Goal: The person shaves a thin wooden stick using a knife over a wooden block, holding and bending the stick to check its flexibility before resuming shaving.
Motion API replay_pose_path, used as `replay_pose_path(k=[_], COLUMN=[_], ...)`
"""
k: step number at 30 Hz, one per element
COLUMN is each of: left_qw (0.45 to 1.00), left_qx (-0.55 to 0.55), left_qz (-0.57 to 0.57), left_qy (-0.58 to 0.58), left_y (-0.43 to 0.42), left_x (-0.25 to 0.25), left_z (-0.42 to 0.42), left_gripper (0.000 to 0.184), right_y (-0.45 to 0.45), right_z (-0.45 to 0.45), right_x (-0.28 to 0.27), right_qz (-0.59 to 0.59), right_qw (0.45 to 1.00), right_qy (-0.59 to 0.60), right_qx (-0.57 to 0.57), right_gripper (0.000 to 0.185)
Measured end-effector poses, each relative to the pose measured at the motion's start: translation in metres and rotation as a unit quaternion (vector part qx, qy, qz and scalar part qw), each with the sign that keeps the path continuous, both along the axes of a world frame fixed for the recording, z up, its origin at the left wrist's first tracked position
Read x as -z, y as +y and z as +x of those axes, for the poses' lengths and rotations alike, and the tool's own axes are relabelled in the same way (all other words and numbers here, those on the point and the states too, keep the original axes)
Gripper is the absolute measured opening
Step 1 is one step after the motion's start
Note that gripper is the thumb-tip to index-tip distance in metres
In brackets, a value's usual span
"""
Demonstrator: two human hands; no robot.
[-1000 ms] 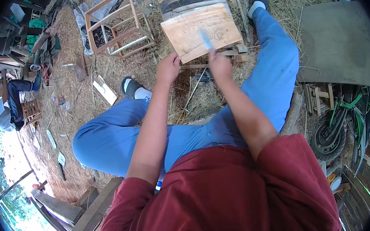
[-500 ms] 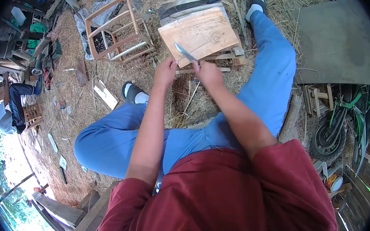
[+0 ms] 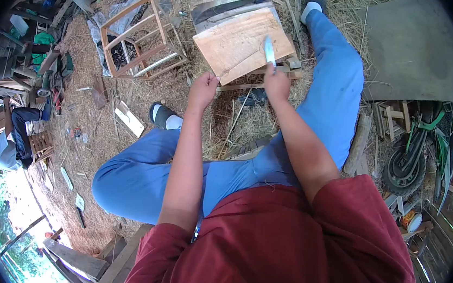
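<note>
My left hand (image 3: 204, 88) is closed at the near left corner of a pale wooden board (image 3: 241, 42), its fingers pinched at the board's edge; what lies between them is too small to make out. A knife (image 3: 269, 50) is gripped in my right hand (image 3: 276, 84), its bright blade over the right part of the board and pointing away from me. Beyond the board, a machete (image 3: 236, 7) with a black handle lies on a grey surface. Small wood pieces (image 3: 293, 66) show under the board's right edge.
An open wooden frame (image 3: 138, 40) stands left of the board. A person (image 3: 6, 136) sits at the far left. On the right are a large grey sheet (image 3: 420, 54) and a wheel (image 3: 402, 169). Straw and shavings cover the ground around my legs.
The knife has swung from the board's near left corner to its right part, blade now pointing forward. My right hand moved right; my left hand stayed at the corner.
</note>
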State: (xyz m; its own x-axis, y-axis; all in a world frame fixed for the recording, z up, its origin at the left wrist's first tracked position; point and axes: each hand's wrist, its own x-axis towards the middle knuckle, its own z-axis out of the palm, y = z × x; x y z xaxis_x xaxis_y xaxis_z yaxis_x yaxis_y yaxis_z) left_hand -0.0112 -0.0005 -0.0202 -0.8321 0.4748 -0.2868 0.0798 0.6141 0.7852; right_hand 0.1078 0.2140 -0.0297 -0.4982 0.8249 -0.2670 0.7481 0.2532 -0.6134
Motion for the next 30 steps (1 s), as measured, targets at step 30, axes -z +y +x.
replay_pose_path(k=[30], left_qw=[0.998], left_qx=[0.019], left_qz=[-0.050], left_qy=[0.035], left_y=[0.002], left_x=[0.003], left_z=[-0.006], left_gripper=[0.031], right_y=[-0.067], right_z=[-0.004], right_x=[-0.029], right_qz=[-0.039], right_qw=[0.982], right_qy=[-0.048], right_qx=[-0.180], right_gripper=[0.062])
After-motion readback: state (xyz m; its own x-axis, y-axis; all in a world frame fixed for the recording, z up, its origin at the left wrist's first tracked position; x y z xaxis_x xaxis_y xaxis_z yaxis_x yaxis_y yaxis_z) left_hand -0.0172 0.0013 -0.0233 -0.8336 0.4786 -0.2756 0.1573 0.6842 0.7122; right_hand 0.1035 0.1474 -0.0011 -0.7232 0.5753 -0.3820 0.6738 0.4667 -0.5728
